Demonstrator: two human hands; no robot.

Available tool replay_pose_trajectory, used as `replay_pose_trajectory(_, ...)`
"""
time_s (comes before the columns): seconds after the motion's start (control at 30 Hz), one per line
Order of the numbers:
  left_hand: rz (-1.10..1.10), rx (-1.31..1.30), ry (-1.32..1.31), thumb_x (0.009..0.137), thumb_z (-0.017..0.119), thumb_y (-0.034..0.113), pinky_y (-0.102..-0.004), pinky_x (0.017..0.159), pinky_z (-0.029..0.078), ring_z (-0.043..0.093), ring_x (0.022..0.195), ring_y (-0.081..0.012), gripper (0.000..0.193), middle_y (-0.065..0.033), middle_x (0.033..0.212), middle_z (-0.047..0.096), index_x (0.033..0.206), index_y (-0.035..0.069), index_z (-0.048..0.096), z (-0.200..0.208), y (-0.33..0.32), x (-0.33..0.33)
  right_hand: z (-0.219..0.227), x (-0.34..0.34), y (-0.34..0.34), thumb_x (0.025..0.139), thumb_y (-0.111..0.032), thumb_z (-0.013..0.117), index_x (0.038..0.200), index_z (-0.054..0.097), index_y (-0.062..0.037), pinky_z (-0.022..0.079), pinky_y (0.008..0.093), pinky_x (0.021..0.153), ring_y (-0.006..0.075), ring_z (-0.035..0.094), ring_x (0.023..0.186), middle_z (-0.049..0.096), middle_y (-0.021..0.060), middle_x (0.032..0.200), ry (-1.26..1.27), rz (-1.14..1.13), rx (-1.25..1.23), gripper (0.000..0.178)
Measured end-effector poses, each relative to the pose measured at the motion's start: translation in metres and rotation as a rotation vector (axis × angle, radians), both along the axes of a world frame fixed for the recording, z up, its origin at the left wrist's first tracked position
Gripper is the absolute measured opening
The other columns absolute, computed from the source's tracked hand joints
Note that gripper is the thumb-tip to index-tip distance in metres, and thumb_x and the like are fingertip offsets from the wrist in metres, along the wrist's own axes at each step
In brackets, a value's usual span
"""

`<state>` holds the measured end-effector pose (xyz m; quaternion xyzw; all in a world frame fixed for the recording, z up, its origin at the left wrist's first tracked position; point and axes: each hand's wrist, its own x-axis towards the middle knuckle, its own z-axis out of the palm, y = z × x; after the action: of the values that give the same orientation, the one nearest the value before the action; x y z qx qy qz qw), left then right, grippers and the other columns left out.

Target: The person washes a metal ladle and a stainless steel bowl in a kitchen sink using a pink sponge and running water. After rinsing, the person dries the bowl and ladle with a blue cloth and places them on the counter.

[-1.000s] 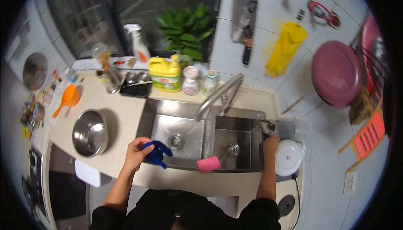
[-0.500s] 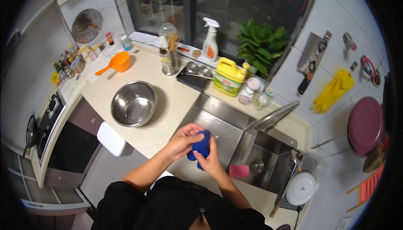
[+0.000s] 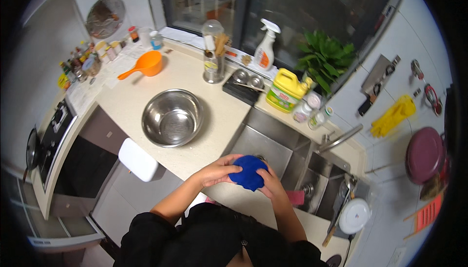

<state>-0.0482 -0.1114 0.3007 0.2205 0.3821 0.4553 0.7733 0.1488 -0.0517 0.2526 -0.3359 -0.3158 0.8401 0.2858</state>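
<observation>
A dark blue cloth [image 3: 249, 173] is spread between my two hands, just above the near edge of the steel sink [image 3: 265, 145]. My left hand [image 3: 218, 172] pinches its left side, thumb on top. On the opposite side, my right hand [image 3: 271, 181] grips the cloth between thumb and fingers. Part of the large basin and its drain are hidden behind the cloth. A pink cloth or sponge [image 3: 295, 197] lies at the sink's front edge, beside my right wrist.
A steel bowl [image 3: 152, 120] and an orange dipper [image 3: 148, 65] stand on the counter to the left. Along the sink's back are a yellow jug [image 3: 285, 91], small bottles [image 3: 317, 119] and a faucet [image 3: 343, 138]. Dishes [image 3: 354, 216] crowd its right side.
The blue cloth was bunched up between my hands and is now opened out flatter and wider. My hands have moved apart. The whole view has shifted a little.
</observation>
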Motion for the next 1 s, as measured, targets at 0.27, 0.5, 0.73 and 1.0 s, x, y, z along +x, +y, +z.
replay_pose_trajectory(0.27, 0.393, 0.078, -0.104, 0.08, 0.049, 0.001, -0.0282, 0.07, 0.053, 0.058, 0.085, -0.0182, 0.032, -0.0116, 0.099, 0.053, 0.111, 0.002, 0.042, -0.025, 0.032, 0.005, -0.007, -0.022, -0.025, 0.085, -0.033, 0.046, 0.123, 0.038, -0.0043, 0.038, 0.0446, 0.091, 0.0264, 0.05, 0.104, 0.049, 0.0113, 0.116, 0.48, -0.068, -0.41, 0.048)
replay_pose_trajectory(0.5, -0.074, 0.966, 0.969, 0.068, 0.068, 0.012, -0.0307, 0.067, 0.045, 0.055, 0.069, -0.0202, 0.032, -0.0114, 0.078, 0.057, 0.097, 0.002, 0.058, -0.022, 0.019, 0.032, -0.038, 0.006, -0.018, 0.087, -0.029, 0.049, 0.12, 0.038, -0.0029, 0.044, 0.0324, 0.074, 0.02, 0.049, 0.096, 0.049, 0.0088, 0.109, 0.379, 0.02, -0.328, 0.043)
replay_pose_trajectory(0.73, -0.11, 0.298, -0.523, 0.08, 0.059, 0.024, -0.0424, 0.095, 0.035, 0.048, 0.104, -0.0274, 0.036, -0.0145, 0.11, 0.05, 0.109, 0.006, 0.049, -0.003, 0.087, 0.042, 0.027, -0.011, -0.009, 0.074, -0.028, 0.066, 0.119, 0.032, 0.0011, 0.041, 0.0208, 0.056, 0.0098, 0.048, 0.07, 0.046, 0.0052, 0.093, 1.141, 0.133, -0.855, 0.063)
replay_pose_trajectory(1.0, -0.207, 0.39, -0.52, 0.082, 0.051, 0.013, -0.049, 0.09, 0.038, 0.052, 0.079, -0.0242, 0.012, -0.01, 0.081, 0.049, 0.087, 0.007, 0.041, 0.03, 0.139, 0.06, 0.084, -0.004, 0.049, 0.077, -0.03, 0.064, 0.103, 0.043, -0.0043, 0.031, 0.0208, 0.047, 0.0054, 0.037, 0.052, 0.042, -0.0021, 0.073, 0.82, 0.288, -0.404, 0.042)
